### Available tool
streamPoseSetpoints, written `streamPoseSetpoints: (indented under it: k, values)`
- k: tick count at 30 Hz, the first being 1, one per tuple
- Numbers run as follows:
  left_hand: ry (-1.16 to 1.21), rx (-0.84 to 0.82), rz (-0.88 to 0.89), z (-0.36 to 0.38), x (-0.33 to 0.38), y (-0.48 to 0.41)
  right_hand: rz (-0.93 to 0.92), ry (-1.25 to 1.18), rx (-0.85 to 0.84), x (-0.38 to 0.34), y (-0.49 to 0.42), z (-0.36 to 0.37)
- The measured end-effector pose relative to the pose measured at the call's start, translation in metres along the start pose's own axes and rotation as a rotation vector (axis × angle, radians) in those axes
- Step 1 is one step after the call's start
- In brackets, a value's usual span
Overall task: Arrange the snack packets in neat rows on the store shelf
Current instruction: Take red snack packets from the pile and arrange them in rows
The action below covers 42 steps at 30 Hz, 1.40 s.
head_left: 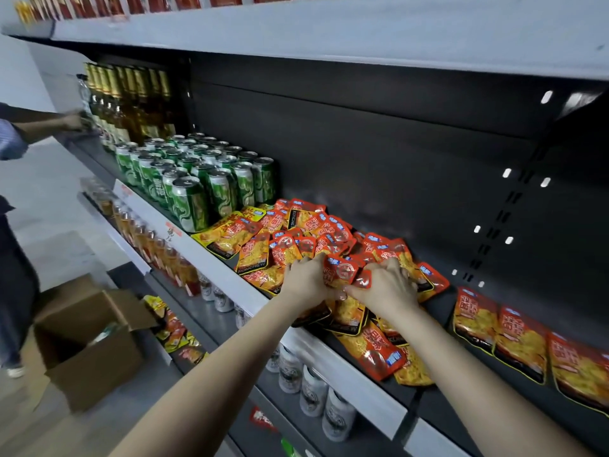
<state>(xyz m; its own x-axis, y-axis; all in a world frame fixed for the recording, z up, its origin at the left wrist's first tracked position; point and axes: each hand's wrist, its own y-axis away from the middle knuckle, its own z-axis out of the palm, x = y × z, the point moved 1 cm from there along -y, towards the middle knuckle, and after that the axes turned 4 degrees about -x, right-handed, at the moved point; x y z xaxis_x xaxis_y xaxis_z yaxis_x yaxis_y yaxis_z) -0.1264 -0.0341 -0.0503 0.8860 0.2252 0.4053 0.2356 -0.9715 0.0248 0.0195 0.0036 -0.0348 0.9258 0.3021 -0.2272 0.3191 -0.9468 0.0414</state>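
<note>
Snack packets point(296, 232) lie in a messy heap on the shelf point(346, 364), just beside the green cans point(204, 186). Some hang over the front edge & could slip off if the heap gets bumped. L hand point(304, 280) & R hand point(385, 285), side by side, both curl round small red packets point(342, 270) on top of the heap.

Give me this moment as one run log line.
left hand gripping packet pile | right hand gripping same pile | pile jumbled beside green cans | three packets rowed at right
</note>
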Motion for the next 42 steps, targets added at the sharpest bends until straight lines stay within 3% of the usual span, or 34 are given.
streamPoseSetpoints:
  k: [4, 8, 10, 13, 19, 25, 32, 35, 42]
  values:
    - [0.214, 0.013, -0.009, -0.004, -0.008, -0.006, 0.043, -0.319, -0.017, 0.010, -0.010, -0.003]
    - [0.601, 0.100, -0.098, -0.014, -0.007, -0.006, 0.103, -0.542, 0.161, 0.023, -0.004, -0.006]
    - [0.677, 0.166, -0.111, -0.022, 0.001, -0.009, 0.105, -0.616, 0.276, 0.032, 0.002, -0.013]
    - [0.734, 0.216, -0.035, -0.030, 0.033, -0.014, 0.108, -0.722, 0.363, 0.056, 0.007, -0.028]
    - [0.861, 0.016, 0.211, 0.005, 0.132, -0.027, 0.216, -0.897, 0.442, 0.150, 0.031, -0.052]
    - [0.851, -0.313, 0.403, 0.066, 0.244, -0.002, 0.426, -0.959, 0.533, 0.255, 0.109, -0.072]
    - [0.785, -0.601, 0.556, 0.116, 0.351, 0.047, 0.569, -0.767, 0.675, 0.339, 0.203, -0.091]
    - [0.741, -0.623, 0.580, 0.133, 0.374, 0.057, 0.621, -0.697, 0.685, 0.364, 0.227, -0.092]
    - [0.337, -0.421, 0.611, 0.144, 0.386, 0.062, 0.638, -0.475, 0.568, 0.385, 0.229, -0.084]
